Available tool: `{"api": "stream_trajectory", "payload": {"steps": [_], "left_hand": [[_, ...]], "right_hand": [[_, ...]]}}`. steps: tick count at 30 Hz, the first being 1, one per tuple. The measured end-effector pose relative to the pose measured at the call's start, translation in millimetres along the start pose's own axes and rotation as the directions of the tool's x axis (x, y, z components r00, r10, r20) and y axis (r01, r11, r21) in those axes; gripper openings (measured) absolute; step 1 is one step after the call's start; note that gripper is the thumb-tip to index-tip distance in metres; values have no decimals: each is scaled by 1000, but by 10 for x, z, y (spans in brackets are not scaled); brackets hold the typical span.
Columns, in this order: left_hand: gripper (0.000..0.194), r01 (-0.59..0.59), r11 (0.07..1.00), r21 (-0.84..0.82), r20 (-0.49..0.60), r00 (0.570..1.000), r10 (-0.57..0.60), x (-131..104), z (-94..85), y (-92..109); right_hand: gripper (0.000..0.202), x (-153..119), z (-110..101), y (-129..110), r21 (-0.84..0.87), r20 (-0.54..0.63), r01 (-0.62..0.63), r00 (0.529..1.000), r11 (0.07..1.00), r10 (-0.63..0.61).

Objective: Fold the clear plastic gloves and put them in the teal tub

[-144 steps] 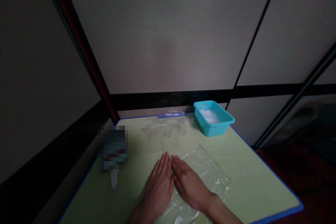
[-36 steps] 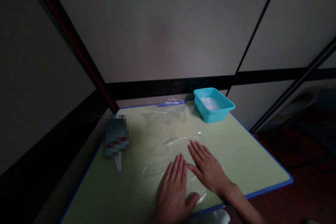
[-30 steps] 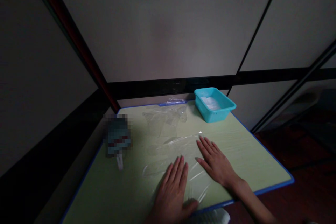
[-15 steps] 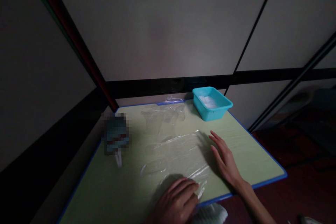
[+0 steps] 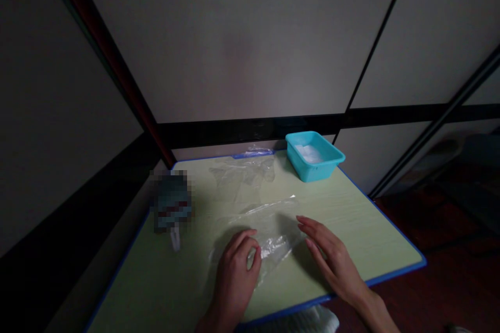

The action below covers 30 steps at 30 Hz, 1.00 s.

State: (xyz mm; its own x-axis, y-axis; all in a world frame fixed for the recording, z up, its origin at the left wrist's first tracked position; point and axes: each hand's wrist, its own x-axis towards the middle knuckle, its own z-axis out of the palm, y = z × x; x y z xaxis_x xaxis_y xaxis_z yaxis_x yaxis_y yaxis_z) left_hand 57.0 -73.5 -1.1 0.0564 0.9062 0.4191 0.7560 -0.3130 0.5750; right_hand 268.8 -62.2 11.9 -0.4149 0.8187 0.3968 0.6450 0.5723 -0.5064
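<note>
A clear plastic bag (image 5: 273,245) lies wrinkled on the table in front of me, its near side bunched up. My left hand (image 5: 236,273) is over the bag's left part, thumb and index finger brought together in a pinch at the film. Exactly how much film is between those fingertips is hard to see. At the bag's right edge, my right hand (image 5: 332,257) hovers with its fingers stretched out and thumb apart, holding nothing. Farther back, another crumpled clear plastic bag (image 5: 244,174) lies flat.
A turquoise plastic basin (image 5: 318,171) with something white inside stands at the back right of the pale green table (image 5: 363,229), which has a blue edge. On the left is a blurred-out dark item (image 5: 173,205) with a white strap. A panelled wall (image 5: 234,52) rises behind.
My left hand has moved forward and left from the table's near edge and now pinches. My right hand has come slightly nearer and left. The bag's near edge has shifted and bunched.
</note>
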Motion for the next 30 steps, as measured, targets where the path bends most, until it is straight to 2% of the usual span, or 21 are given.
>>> {"api": "stream_trajectory", "payload": {"steps": [4,7,10,14,17,21,26,30], "left_hand": [[17,22,992,121,-48,999,-16,-9,36,-125],[30,-39,981,190,-42,998,47,-98,65,-118],[37,-184,954,237,96,982,165,-200,82,-20],[52,-378,883,277,318,904,287,-261,103,98],[58,-434,839,329,396,870,295,-274,143,92],[61,-434,819,374,417,868,270,-302,193,31],[62,-430,825,368,439,862,254,-297,182,27],[63,-413,850,326,458,856,240,-316,172,35]], "right_hand": [[41,17,36,-140,-76,249,115,964,990,-92],[52,-6,98,-173,-117,346,175,930,978,-125],[62,-53,161,-157,-159,375,182,920,970,-111],[68,-122,220,-120,-210,408,214,906,954,-113],[70,-171,248,-91,-249,409,235,905,940,-117],[73,-237,231,5,-296,374,222,922,929,-101],[70,-337,119,305,-382,279,108,960,918,3],[70,-386,67,537,-433,203,-4,974,901,102]]}}
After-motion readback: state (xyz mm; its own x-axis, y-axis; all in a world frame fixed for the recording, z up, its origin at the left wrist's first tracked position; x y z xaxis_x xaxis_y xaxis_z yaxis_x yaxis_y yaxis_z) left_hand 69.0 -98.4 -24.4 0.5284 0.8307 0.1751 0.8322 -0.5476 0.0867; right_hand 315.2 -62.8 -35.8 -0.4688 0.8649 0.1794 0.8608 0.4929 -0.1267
